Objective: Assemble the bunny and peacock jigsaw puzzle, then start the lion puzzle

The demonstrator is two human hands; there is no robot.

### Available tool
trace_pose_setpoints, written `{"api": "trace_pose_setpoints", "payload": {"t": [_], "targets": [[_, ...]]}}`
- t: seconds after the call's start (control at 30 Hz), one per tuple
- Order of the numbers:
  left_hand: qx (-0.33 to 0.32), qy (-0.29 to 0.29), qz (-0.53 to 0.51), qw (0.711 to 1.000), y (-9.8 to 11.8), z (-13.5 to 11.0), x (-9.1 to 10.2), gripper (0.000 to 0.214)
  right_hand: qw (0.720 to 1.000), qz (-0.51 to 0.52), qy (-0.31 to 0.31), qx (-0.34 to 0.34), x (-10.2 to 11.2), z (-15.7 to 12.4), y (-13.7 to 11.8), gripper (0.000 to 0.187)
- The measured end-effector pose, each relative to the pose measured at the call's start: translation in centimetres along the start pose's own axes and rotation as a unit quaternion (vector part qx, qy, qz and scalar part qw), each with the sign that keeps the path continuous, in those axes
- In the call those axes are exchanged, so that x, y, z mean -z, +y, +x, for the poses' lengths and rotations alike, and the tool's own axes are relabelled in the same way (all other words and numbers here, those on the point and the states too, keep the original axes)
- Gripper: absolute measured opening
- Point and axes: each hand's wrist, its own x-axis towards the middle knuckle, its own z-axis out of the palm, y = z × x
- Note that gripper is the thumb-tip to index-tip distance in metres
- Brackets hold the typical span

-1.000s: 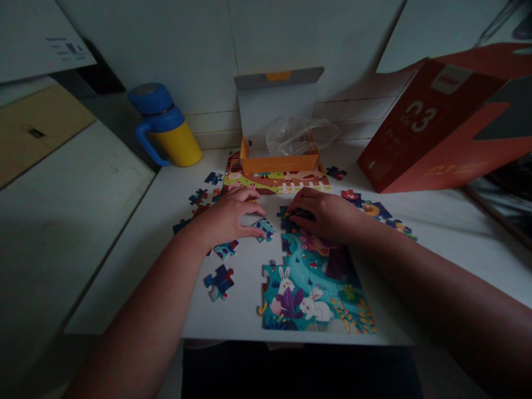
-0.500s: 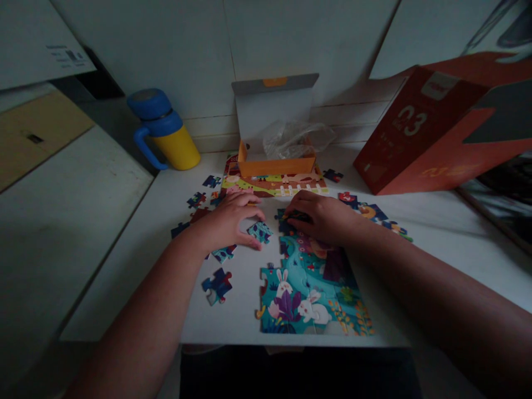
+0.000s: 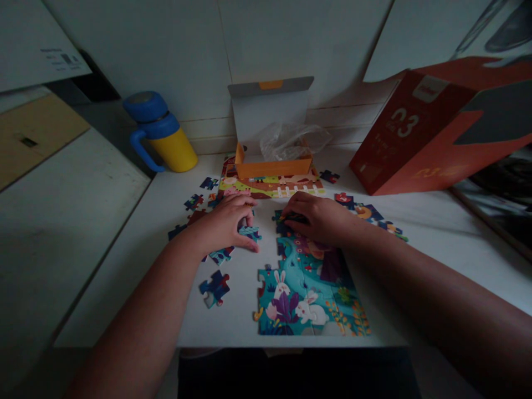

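A partly joined jigsaw (image 3: 310, 293) with white rabbits on teal lies on the white table (image 3: 436, 233) near its front edge. My right hand (image 3: 316, 216) rests at the puzzle's top edge, fingertips pressing a dark piece (image 3: 279, 223) there. My left hand (image 3: 226, 221) lies to the left of it, thumb and fingers closed on a teal loose piece (image 3: 250, 233) on the table. Several loose pieces, such as a blue one (image 3: 214, 288), lie around the left hand.
An open orange puzzle box (image 3: 272, 160) with a plastic bag stands behind the hands, on a picture sheet. A yellow and blue jug (image 3: 162, 136) stands at the back left. A large red carton (image 3: 436, 127) lies at the right. More loose pieces (image 3: 374, 216) sit right of my right hand.
My left hand's fingers have closed over the teal loose piece and drawn it slightly left. The right hand has stayed at the puzzle's top edge.
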Motion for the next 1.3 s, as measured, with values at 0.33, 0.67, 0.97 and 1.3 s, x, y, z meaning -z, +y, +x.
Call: {"api": "trace_pose_setpoints", "payload": {"t": [0.33,0.67,0.97,1.3], "targets": [[-0.029,0.033,0.023,0.999,0.5,0.5,-0.4,0.060,1.000,-0.001,-0.004,-0.004,0.0,0.0,0.0,0.031],[0.004,0.121,-0.061,0.991,2.0,0.5,-0.8,0.034,1.000,0.007,0.003,0.008,0.0,-0.1,0.0,0.030],[-0.042,0.059,-0.094,0.993,3.0,0.9,-1.5,0.011,0.998,0.042,0.009,0.053,0.2,0.0,-1.0,0.034],[0.130,0.317,0.021,0.939,0.9,-0.5,2.2,0.014,0.993,-0.035,-0.050,-0.101,1.8,-0.1,0.1,0.046]]}}
